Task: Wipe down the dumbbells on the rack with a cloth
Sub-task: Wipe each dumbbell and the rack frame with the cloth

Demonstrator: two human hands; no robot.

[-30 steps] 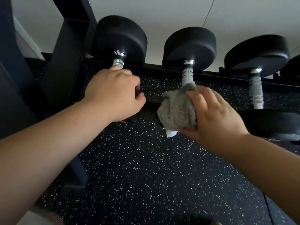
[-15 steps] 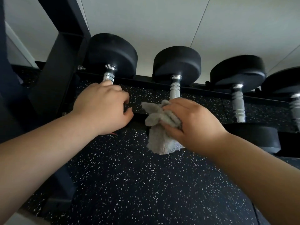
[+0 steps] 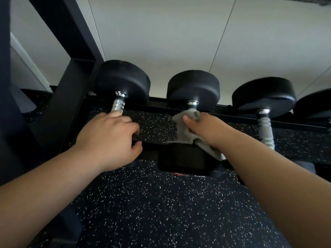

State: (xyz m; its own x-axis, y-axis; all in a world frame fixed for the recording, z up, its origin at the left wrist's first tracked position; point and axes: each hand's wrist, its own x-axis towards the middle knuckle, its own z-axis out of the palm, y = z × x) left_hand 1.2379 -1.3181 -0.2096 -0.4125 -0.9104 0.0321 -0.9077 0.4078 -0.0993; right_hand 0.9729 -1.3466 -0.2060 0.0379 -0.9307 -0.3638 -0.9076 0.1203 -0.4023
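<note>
Black dumbbells with chrome handles lie side by side on a low black rack [image 3: 295, 122]. My left hand [image 3: 109, 138] curls round the handle of the leftmost dumbbell [image 3: 123, 81]. My right hand [image 3: 207, 129] holds a grey cloth [image 3: 186, 129] wrapped round the handle of the second dumbbell [image 3: 193, 86], with the thumb pressing the cloth near the far head. A corner of the cloth hangs below my wrist. That dumbbell's near head [image 3: 188, 160] shows under the cloth. A third dumbbell [image 3: 263, 95] lies untouched to the right.
A black rack upright [image 3: 68, 97] slants up at the left. Black speckled rubber floor [image 3: 161, 208] stretches below the rack. A pale wall [image 3: 179, 42] stands behind. The head of a further dumbbell [image 3: 315, 102] shows at the right edge.
My right hand has slid the cloth up the second dumbbell's handle toward the far head, and the cloth has spread out. My left hand stays on the first handle.
</note>
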